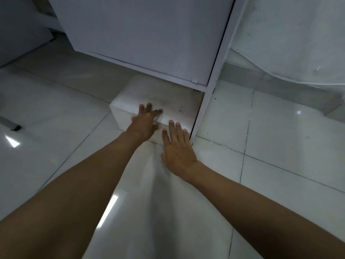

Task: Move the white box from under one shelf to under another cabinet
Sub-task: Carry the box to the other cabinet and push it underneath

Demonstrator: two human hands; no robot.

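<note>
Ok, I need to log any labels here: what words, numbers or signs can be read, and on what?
None can be read.
White box: small dark marks on its top near the right edge, too small and blurred to read.
Cabinet: a dark mark at its lower right corner, also unreadable.

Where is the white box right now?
The white box sits on the tiled floor at mid-frame, partly tucked under the white cabinet, with the left hand on its near edge and the right hand beside it.
</note>
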